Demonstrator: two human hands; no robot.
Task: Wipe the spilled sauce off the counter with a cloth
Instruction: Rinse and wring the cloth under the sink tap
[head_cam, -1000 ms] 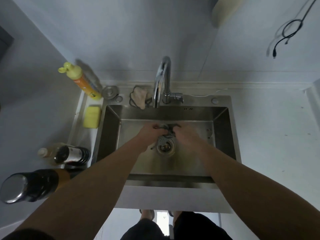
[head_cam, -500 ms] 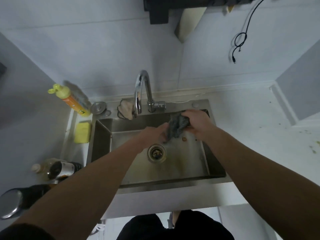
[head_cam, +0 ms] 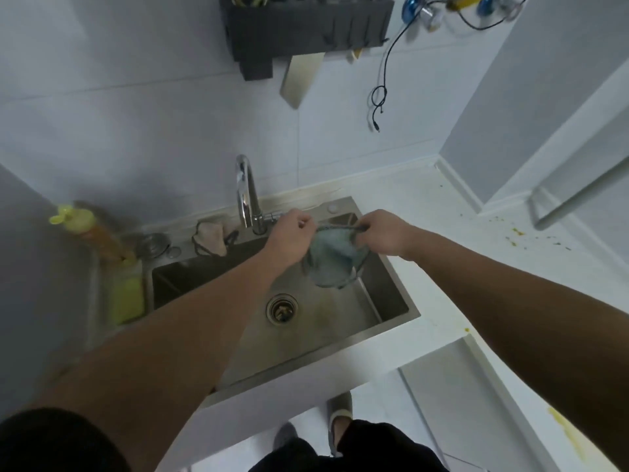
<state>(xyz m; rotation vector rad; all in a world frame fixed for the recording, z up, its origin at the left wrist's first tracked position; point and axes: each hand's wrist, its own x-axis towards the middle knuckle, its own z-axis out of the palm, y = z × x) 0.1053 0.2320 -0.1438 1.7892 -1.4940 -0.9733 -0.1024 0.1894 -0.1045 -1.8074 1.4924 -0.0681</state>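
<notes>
- Head view: left hand (head_cam: 291,233) and right hand (head_cam: 381,233) each pinch a top corner of the cloth (head_cam: 332,262), stretched at frame centre over the sink (head_cam: 391,301).
- Sauce (head_cam: 519,233) speckles the counter (head_cam: 442,250) at right, unwiped; wiping seems not yet begun.
- Tap (head_cam: 246,192) just left; nothing blocks the way.

A home kitchen; a stainless steel sink (head_cam: 340,321) with a curved chrome faucet (head_cam: 245,192) sits in a white table (head_cam: 442,267) against pale tiled walls; a dark knife rack (head_cam: 306,25) hangs above with a cleaver (head_cam: 299,80) in it; a dish soap bottle (head_cam: 92,233) and yellow sponge (head_cam: 127,296) stand left of the basin.
</notes>
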